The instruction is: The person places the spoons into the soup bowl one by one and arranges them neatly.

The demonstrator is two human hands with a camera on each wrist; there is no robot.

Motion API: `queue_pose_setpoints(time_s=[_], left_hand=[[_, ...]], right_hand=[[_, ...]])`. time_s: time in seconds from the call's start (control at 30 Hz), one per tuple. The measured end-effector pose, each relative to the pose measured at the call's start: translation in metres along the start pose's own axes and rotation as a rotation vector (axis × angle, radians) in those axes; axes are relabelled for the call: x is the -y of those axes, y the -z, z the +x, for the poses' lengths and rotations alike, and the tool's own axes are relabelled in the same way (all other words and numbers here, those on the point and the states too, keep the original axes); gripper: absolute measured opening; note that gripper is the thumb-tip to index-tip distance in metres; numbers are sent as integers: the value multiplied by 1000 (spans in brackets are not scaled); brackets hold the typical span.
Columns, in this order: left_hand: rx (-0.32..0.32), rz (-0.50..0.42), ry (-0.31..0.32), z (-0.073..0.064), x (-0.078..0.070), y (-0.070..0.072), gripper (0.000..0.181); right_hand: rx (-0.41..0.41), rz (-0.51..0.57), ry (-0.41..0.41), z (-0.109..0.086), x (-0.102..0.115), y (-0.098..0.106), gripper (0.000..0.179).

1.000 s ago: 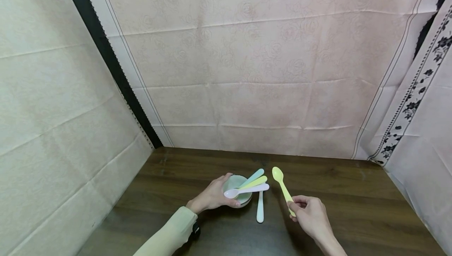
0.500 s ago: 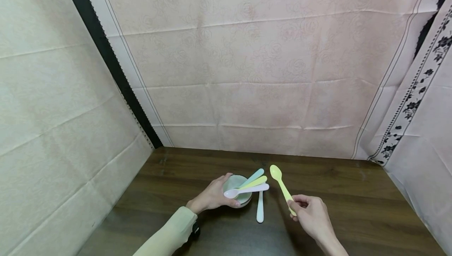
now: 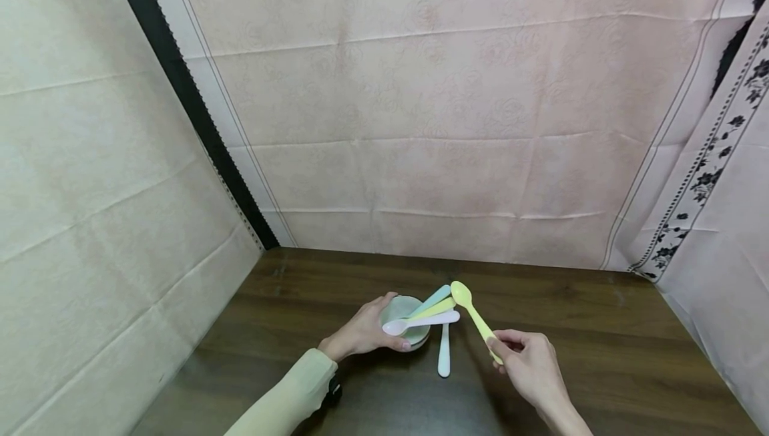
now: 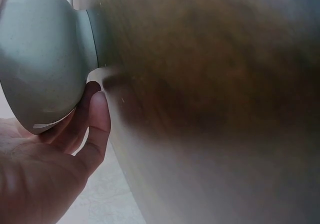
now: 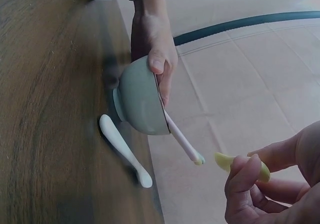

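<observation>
My left hand grips a pale green bowl, thumb at its near rim; the left wrist view shows the bowl from its side, fingers low by its foot. A lilac spoon lies across the bowl's mouth, beside the handles of a blue spoon and a yellow spoon. My right hand pinches a second yellow spoon by the handle end, its head up and left, overlapping the blue handle's tip in the head view. A pale blue spoon rests on the table right of the bowl.
The brown wooden table runs back to a pinkish patterned cloth. Cloth walls stand on the left and right too. A black object shows under the left sleeve.
The yellow spoon in my right hand has moved left, its head coming nearer to the spoon handles at the bowl. My left hand keeps its hold on the bowl.
</observation>
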State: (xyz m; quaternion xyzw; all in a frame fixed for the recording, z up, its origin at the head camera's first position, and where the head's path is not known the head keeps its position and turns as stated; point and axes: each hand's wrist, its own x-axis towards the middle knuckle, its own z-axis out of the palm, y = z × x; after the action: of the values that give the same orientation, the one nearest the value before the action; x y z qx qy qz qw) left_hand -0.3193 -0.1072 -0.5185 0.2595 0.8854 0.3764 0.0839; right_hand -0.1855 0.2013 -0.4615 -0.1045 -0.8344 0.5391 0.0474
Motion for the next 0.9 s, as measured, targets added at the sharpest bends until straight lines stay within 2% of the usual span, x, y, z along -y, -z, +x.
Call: queue_pose_setpoints(time_s=[0.23, 0.63, 0.9], left_hand=[[5, -11, 20, 0, 1, -1, 111], [0, 2, 11, 1, 2, 0, 109], [4, -3, 53, -1, 1, -1, 116]], right_hand=[[12, 7, -12, 0, 2, -1, 22], [34, 17, -11, -1, 6, -8, 20], [52, 35, -15, 0, 8, -14, 18]])
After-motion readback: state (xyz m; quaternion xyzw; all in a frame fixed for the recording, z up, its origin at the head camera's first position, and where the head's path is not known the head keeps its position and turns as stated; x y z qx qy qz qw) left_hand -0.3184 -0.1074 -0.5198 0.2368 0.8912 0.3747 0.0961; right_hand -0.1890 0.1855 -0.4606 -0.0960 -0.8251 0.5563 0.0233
